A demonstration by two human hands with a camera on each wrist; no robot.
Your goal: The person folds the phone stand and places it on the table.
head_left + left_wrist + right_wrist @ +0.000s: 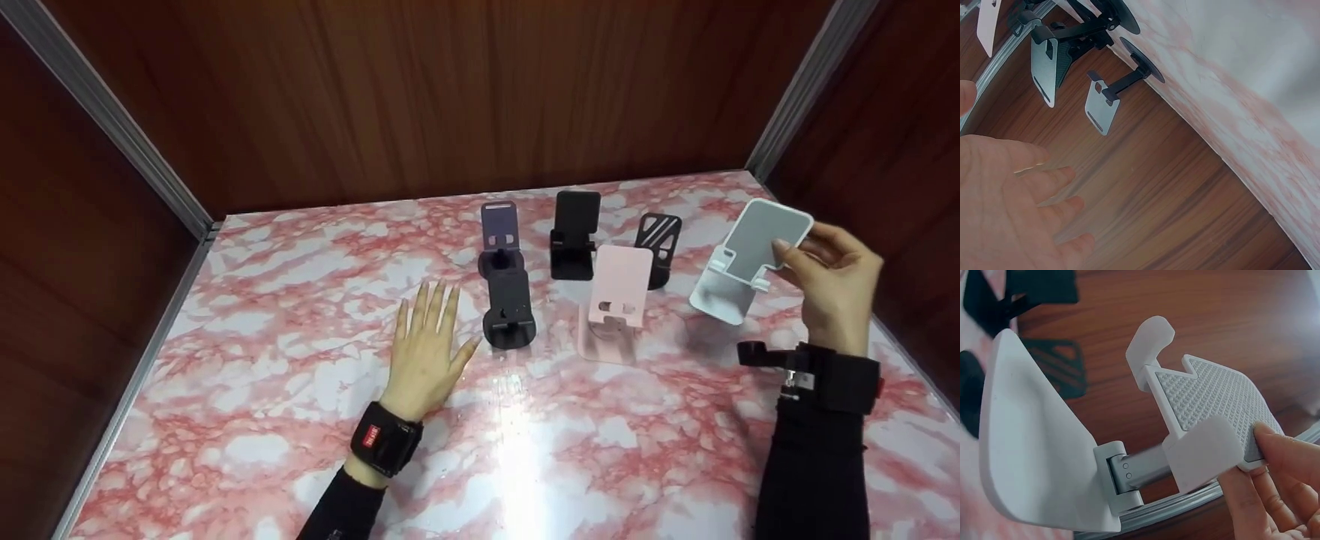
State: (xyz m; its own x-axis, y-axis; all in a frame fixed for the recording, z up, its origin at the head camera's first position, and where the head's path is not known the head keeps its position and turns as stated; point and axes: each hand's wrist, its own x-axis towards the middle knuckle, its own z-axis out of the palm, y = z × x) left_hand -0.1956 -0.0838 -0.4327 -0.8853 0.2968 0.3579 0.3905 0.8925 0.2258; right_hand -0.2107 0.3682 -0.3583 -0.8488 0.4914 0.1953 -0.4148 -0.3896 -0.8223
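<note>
A white phone stand [763, 240] with a grey textured pad is pinched at its back plate by my right hand [840, 281], thumb in front and fingers behind. In the right wrist view the stand [1044, 439] shows its broad base, hinged arm and two front hooks, tilted above the table. My left hand [425, 356] has its fingers straight and spread, palm down, and holds nothing. Nearest to it stands a black phone stand [510, 304] with a round base. The left wrist view shows the left palm [994, 208] and fingers apart from the stands.
A pink phone stand [621, 281] is between the hands. Behind are a purple stand [500, 225], a square-based black stand [576, 217] and a slotted black stand [660, 236]. Brown wood-look panels [480, 97] and metal edge strips border the red-and-white marbled table [300, 315].
</note>
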